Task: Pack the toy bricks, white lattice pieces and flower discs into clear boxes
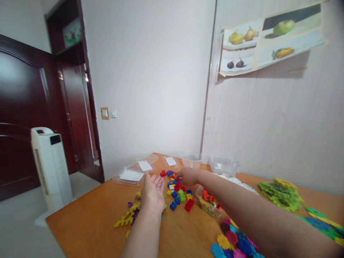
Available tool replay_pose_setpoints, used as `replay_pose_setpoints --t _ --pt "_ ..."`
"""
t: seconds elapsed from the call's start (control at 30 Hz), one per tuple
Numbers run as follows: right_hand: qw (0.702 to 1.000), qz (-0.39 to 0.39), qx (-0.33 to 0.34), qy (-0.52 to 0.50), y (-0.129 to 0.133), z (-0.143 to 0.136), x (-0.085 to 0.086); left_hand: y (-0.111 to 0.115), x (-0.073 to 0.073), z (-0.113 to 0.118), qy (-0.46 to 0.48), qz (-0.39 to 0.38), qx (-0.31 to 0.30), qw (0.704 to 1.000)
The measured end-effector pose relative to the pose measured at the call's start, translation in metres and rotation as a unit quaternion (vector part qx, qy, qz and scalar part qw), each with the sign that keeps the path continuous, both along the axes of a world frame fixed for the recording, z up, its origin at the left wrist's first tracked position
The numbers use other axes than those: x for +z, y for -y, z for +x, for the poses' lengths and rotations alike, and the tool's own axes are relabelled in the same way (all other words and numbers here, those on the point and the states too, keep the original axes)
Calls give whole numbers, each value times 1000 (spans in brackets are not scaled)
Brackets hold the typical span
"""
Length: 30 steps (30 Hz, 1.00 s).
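Pale walls (150, 79) are rising behind an orange-brown tabletop (99, 200), with fruit pictures (274, 44) hanging at right. A white tower appliance (51, 161) is standing before a dark door (21, 96).

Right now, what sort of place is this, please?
Probably a room in a home: toy bricks on a table, fruit pictures on the wall and a dark door.

Wooden table (96, 206), orange-brown top. Mid-surface I count several colours of loose building blocks (174, 194): red, blue, yellow, green. Just beside: a clear tub (211, 210) holding more. Toward the far edge: clear lids (129, 183), a round container (191, 163), stacked clear boxes (223, 165). Near edge: coloured notched discs (231, 238). Person's right: heaped green pieces (281, 196). Left: yellow toothed pieces (125, 218).
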State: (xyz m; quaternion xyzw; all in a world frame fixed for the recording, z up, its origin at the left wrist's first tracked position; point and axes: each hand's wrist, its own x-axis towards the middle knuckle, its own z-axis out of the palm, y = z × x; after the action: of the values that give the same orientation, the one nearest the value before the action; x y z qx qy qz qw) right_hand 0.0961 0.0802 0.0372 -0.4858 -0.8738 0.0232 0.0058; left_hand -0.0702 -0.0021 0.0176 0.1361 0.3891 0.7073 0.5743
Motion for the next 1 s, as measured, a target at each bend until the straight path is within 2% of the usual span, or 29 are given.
replay_pose_setpoints --t 0.13,0.33,0.53,0.7,0.83,1.0 --pt "999 -40 2 26 -1 1 -1 -2 -3 2 0 -3 2 1000" --pt "999 0 -33 26 -2 -12 0 -4 -8 4 0 -8 0 1000" --pt "998 -35 -13 56 -1 -29 1 -2 -6 6 -1 -12 -7 1000" --pt "997 -47 -13 54 2 -29 2 0 -3 7 0 -13 -9 1000" --pt "998 -47 -39 20 6 -19 12 2 -1 8 -3 -13 -17 1000" --pt "997 -31 -64 -32 20 11 36 4 1 9 2 -18 -18 1000"
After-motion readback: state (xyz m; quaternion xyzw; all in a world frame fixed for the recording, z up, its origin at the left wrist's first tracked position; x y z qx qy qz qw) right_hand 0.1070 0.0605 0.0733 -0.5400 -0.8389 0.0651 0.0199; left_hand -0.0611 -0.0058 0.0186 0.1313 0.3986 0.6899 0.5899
